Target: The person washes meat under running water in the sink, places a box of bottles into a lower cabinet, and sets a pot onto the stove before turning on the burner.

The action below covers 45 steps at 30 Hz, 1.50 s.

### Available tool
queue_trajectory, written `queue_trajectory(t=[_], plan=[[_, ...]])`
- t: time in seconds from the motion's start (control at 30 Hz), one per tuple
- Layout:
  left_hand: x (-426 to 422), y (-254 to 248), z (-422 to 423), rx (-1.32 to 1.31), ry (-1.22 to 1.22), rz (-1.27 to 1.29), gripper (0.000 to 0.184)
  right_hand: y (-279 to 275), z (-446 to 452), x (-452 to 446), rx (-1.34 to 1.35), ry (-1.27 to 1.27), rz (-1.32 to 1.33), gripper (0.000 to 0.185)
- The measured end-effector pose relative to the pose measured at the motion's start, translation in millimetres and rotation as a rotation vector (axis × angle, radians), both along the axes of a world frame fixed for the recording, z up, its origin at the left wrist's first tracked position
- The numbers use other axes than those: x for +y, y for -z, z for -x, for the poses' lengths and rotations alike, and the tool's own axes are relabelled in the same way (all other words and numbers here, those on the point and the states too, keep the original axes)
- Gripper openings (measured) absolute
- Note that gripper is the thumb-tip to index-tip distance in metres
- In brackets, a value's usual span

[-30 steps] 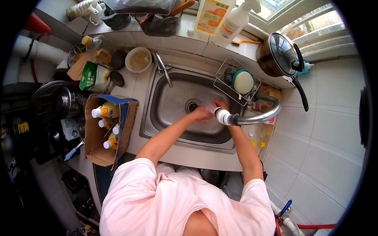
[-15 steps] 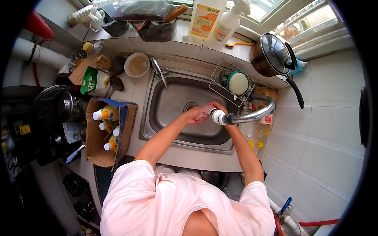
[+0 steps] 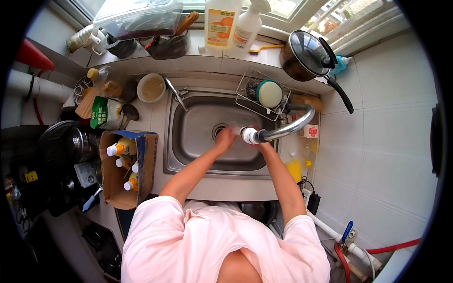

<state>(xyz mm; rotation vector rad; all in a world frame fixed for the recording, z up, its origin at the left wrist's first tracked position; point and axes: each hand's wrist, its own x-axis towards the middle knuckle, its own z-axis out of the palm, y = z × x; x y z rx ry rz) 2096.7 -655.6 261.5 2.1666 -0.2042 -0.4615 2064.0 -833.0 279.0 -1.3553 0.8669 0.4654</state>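
Mid-frame now, left hand [image 3: 225, 137] and part-hidden right hand [image 3: 258, 139] are held by the running spout [image 3: 250, 136]; finger spread can't be told.

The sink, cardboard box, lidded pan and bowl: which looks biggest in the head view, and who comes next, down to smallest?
Largest to smallest:
Sink
Cardboard box
Lidded pan
Bowl

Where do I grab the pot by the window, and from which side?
Best grip the pot by its long black handle, coming from the person's side. It sticks out past the ledge, slanting towards the person. The glass lid rests on top, so keep it level.
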Motion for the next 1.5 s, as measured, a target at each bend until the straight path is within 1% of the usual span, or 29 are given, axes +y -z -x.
queue_trajectory(t=[0.03, 0.07, 0.1, 0.13, 0.17, 0.23, 0.3, 0.4, 0.43, 0.53, 0.57, 0.63, 0.7, 0.77, 0.8, 0.83, 0.93, 0.97, 1.03, 1.07, 1.1, 1.13, 1.2, 1.27, 1.3, 1.37, 1.4, 1.47, 1.5], plan=[[8, 6, -3, 0.096, -0.045, 0.015, 0.025, 33, 12, -21, -0.185, -0.045, 0.107, 0.050], [16, 9, -8, 0.192, -0.096, 0.028, 0.023, 4, 19, -26, -0.202, -0.043, 0.270, 0.049], [24, 7, -11, 0.400, -0.135, 0.161, 0.021, -28, 25, -28, -0.214, -0.047, 0.428, 0.049], [33, 0, -13, 0.610, -0.180, 0.291, 0.019, -25, 32, -46, -0.246, 0.056, 0.480, 0.047], [40, -8, -16, 0.819, -0.228, 0.418, 0.018, -43, 36, -50, -0.353, 0.262, 0.519, 0.047], [48, -19, -17, 0.949, -0.190, 0.560, 0.021, -19, 36, -91, -0.430, 0.344, 0.639, 0.054], [55, -23, -17, 1.011, -0.199, 0.620, 0.024, -42, 18, -96, -0.364, 0.549, 0.324, 0.055], [56, -26, -20, 1.056, -0.230, 0.653, 0.026, -52, 5, -94, -0.598, 0.495, 0.352, 0.051], [57, -26, -22, 1.103, -0.217, 0.703, 0.026, -49, 9, -101, -0.567, 0.429, 0.341, 0.048], [64, -44, -28, 1.324, -0.087, 0.885, 0.027, -54, 27, -79, -0.473, 0.267, 0.589, 0.048], [66, -51, -30, 1.409, -0.027, 0.953, 0.028, -72, 36, -48, -0.542, 0.033, 0.763, 0.050], [66, -53, -33, 1.577, 0.127, 1.026, 0.031, -105, 41, 16, -0.760, -0.297, 0.726, 0.051], [66, -68, -31, 1.659, 0.240, 1.035, 0.033, -91, 40, 50, -0.924, -0.548, 0.835, 0.043], [65, -93, -25, 1.651, 0.305, 0.986, 0.034, -96, 30, 60, -0.910, -0.529, 0.558, 0.036], [67, -93, -24, 1.614, 0.375, 0.994, 0.033, -99, 24, 64, -0.901, -0.518, 0.418, 0.032], [69, -91, -23, 1.577, 0.445, 0.999, 0.032, -96, 23, 65, -0.866, -0.518, 0.366, 0.022], [72, -89, -18, 1.458, 0.562, 0.901, 0.024, -92, 28, 67, -0.810, -0.473, 0.265, 0.016], [71, -89, -16, 1.415, 0.587, 0.850, 0.021, -86, 29, 69, -0.773, -0.366, 0.227, 0.014], [63, -90, -7, 0.924, 0.467, 0.566, 0.019, -72, 32, 76, -0.694, -0.151, 0.150, 0.013], [57, -91, -2, 0.676, 0.404, 0.427, 0.019, -71, 30, 73, -0.509, -0.165, 0.132, 0.012], [52, -81, 6, -0.110, 0.468, 0.239, 0.020, -70, 24, 68, -0.325, -0.178, 0.111, 0.012], [50, -71, 12, -0.180, 0.456, 0.137, 0.019, -69, 21, 66, -0.141, -0.189, 0.087, 0.012], [46, -83, 16, -0.323, 0.435, -0.067, 0.019, -68, 20, 65, -0.178, -0.193, 0.133, 0.010], [46, -73, 15, -0.298, 0.452, -0.157, 0.023, -73, 19, 67, -0.214, -0.199, 0.183, 0.011], [46, -68, 14, -0.284, 0.458, -0.201, 0.025, -79, 25, 68, -0.367, -0.281, 0.452, 0.016], [47, -67, 3, 0.321, 0.376, 0.041, 0.025, -101, 39, 73, -0.672, -0.449, 0.992, 0.031], [47, -73, -5, 0.621, 0.322, 0.162, 0.026, -115, 43, 75, -0.813, -0.568, 1.100, 0.038], [53, -92, -19, 1.062, 0.532, 0.409, 0.027, -141, 52, 74, -1.088, -0.810, 1.309, 0.051], [54, -104, -23, 1.284, 0.632, 0.534, 0.028, -145, 52, 72, -1.150, -0.811, 1.259, 0.052]])
